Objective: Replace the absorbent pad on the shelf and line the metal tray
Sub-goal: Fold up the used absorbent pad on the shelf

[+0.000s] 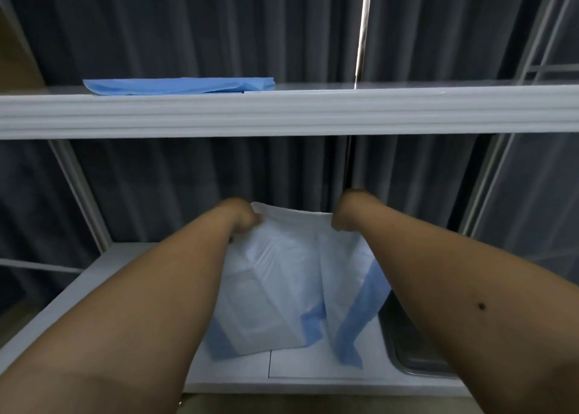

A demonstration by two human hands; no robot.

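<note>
Both my hands hold up a white absorbent pad (288,269) with blue edges above the lower shelf (103,276). My left hand (242,216) grips its upper left corner and my right hand (347,210) grips its upper right corner. The pad hangs partly unfolded, creased, its lower end drooping onto the shelf. A dark metal tray (407,344) sits on the lower shelf at the right, mostly hidden behind my right forearm. A folded blue pad (178,85) lies on the upper shelf at the left.
The white upper shelf rail (313,113) crosses the whole view above my hands. Dark grey curtains hang behind the rack. A chrome pole (363,28) stands behind the upper shelf. White rack uprights (78,191) flank both sides.
</note>
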